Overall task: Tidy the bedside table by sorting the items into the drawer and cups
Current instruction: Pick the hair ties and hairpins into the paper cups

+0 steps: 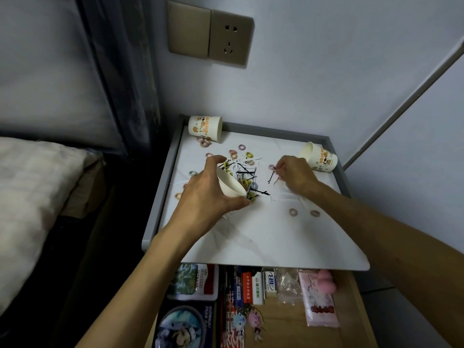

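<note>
Rimmed tabletop (263, 234): left hand (208, 194) grips cup (229, 183), right hand (295, 173) pinches hairpin (272, 177).

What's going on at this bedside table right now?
A person is sorting clutter on the table. The left hand holds a cup tilted over a pile of black pins and coloured hair ties. The right hand pinches a pin beside the pile. Two printed cups lie on their sides at the back. The drawer below stands open, holding packets.
</note>
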`<action>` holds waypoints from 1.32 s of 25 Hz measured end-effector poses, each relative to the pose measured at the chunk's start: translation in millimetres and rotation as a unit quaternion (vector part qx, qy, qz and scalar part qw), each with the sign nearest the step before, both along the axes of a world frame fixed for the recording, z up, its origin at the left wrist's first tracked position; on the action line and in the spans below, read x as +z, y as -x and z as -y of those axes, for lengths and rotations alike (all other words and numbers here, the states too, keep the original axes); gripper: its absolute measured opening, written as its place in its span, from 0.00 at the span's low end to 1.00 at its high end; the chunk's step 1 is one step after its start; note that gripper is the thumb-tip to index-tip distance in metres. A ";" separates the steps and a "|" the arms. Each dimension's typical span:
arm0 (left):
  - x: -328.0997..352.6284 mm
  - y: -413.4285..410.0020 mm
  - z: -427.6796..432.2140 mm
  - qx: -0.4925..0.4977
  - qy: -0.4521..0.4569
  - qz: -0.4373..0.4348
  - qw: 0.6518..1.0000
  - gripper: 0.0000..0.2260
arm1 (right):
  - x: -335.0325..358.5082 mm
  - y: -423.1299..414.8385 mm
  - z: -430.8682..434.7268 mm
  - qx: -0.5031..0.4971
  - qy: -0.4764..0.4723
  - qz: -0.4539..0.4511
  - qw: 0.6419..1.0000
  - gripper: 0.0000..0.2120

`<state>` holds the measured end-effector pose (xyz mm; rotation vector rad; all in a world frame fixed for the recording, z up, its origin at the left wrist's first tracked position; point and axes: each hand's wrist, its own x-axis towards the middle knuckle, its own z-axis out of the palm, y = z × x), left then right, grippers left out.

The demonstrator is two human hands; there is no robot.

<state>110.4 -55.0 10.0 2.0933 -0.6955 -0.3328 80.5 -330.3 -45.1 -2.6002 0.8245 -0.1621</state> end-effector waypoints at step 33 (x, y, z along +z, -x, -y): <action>1.4 -2.5 -6.3 0.012 -0.009 0.014 1.000 0.40 | -3.1 30.8 -34.9 0.156 -0.068 0.010 0.985 0.02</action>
